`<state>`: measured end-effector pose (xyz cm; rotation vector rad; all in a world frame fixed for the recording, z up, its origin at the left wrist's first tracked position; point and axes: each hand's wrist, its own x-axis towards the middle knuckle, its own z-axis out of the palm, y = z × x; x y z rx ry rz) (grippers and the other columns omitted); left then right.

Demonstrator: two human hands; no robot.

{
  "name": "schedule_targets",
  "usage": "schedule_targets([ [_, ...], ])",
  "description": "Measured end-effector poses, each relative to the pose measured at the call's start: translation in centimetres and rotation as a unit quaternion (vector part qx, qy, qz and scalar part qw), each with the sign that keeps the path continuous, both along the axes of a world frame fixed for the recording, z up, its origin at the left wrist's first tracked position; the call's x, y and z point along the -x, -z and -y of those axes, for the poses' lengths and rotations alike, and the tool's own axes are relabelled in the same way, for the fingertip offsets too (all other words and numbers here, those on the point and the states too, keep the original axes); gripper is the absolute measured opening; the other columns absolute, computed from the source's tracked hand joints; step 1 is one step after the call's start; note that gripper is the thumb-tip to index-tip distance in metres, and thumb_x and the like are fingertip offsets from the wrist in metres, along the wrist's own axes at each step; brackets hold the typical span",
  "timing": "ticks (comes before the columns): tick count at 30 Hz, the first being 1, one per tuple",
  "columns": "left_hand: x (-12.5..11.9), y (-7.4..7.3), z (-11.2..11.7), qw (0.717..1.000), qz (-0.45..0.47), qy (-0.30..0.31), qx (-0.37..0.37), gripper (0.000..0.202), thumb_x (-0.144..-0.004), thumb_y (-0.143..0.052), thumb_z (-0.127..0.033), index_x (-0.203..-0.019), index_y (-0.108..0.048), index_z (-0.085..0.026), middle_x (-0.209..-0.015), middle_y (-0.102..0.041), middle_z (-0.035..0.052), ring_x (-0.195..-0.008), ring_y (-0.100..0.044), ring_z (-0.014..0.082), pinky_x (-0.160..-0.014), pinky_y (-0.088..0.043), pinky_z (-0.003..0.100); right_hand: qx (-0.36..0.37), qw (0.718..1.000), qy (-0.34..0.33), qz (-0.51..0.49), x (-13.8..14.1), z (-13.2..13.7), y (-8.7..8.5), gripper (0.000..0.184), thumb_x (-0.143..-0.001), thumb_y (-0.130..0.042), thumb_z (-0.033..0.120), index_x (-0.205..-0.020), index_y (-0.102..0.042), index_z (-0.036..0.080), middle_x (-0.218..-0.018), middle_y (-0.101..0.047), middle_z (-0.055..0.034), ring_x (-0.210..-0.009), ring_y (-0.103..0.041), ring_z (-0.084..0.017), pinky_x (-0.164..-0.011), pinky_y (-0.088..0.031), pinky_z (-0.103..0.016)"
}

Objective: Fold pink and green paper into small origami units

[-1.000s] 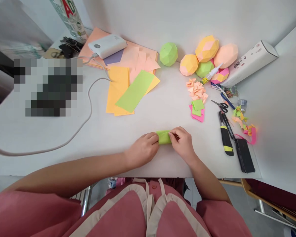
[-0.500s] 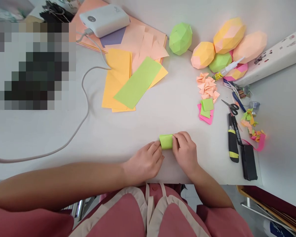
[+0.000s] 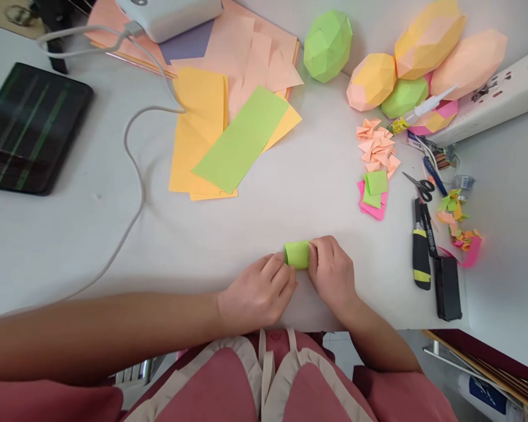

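Near the front of the white table, a small folded piece of green paper (image 3: 297,255) is gripped between both hands. My left hand (image 3: 264,288) pinches its left end, fingers curled and the fingertips partly hidden. On the opposite end, my right hand (image 3: 331,268) closes thumb and fingers on the edge. The paper looks bent over into a loop or fold, open at its left side. To the right lie small green paper squares (image 3: 376,183) on pink squares (image 3: 381,212), below a heap of folded peach paper pieces (image 3: 375,146).
A green paper strip (image 3: 242,138) overlaps yellow sheets (image 3: 196,129). Faceted paper eggs (image 3: 328,47) stand at the back beside a glue tube (image 3: 422,110). Scissors (image 3: 422,186), a utility knife (image 3: 420,258) and a black case (image 3: 447,287) line the right. A tablet (image 3: 35,129) and cable (image 3: 134,158) occupy the left.
The camera view has shifted slightly, so the background sits differently. Both hands keep hold of the green paper, whose left side gapes a little more now.
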<state>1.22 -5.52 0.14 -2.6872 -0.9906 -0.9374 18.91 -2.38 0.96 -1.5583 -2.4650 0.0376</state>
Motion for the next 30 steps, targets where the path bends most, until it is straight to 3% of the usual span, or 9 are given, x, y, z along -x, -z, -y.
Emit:
schedule_targets([
  [4,-0.2,-0.1,0.1,0.999,-0.001,0.003,0.039,0.014,-0.085,-0.055,-0.007,-0.074,-0.062,-0.008,-0.069,-0.056,0.0072,-0.070,-0.060,0.0219,-0.059,-0.052,0.038,0.002,1.000,-0.002,0.001,0.0,0.0,0.0,0.017,-0.088,-0.042,0.009,-0.078,-0.048,0.020,-0.071,-0.054,-0.0014,-0.062,-0.049,-0.014,-0.052,-0.034,-0.025],
  [8,-0.3,0.1,0.6,0.998,-0.027,-0.001,0.057,0.011,-0.084,-0.056,-0.010,-0.080,-0.065,-0.005,-0.093,-0.064,0.0170,-0.092,-0.063,0.0281,-0.081,-0.054,0.045,0.007,1.000,-0.005,-0.010,-0.1,0.0,0.0,0.016,-0.088,-0.042,0.008,-0.078,-0.047,0.020,-0.070,-0.054,-0.0015,-0.062,-0.049,-0.014,-0.053,-0.035,-0.026],
  [11,-0.3,0.3,0.8,0.997,-0.052,-0.006,0.056,0.014,-0.085,-0.054,-0.012,-0.088,-0.065,-0.005,-0.100,-0.067,0.0186,-0.100,-0.064,0.0301,-0.088,-0.054,0.047,0.016,1.000,-0.004,-0.017,-0.1,0.0,-0.1,0.016,-0.090,-0.041,0.010,-0.080,-0.047,0.020,-0.072,-0.055,-0.0016,-0.064,-0.051,-0.014,-0.054,-0.036,-0.026],
  [19,-0.3,0.3,1.1,0.995,-0.070,-0.009,0.071,0.022,-0.082,-0.057,-0.013,-0.098,-0.065,0.000,-0.105,-0.067,0.0212,-0.100,-0.065,0.0333,-0.088,-0.055,0.047,0.019,1.000,-0.002,-0.022,0.0,0.0,-0.2,0.014,-0.090,-0.044,0.010,-0.080,-0.047,0.020,-0.070,-0.056,-0.0019,-0.064,-0.052,-0.014,-0.055,-0.038,-0.026],
  [30,-0.2,0.1,0.9,0.995,-0.067,-0.010,0.076,0.021,-0.082,-0.051,-0.009,-0.095,-0.065,-0.001,-0.102,-0.067,0.0211,-0.102,-0.064,0.0340,-0.089,-0.054,0.047,0.017,0.999,-0.003,-0.029,0.0,0.0,-0.1,0.013,-0.089,-0.044,0.010,-0.082,-0.048,0.020,-0.072,-0.058,-0.0018,-0.065,-0.054,-0.015,-0.054,-0.038,-0.026],
])
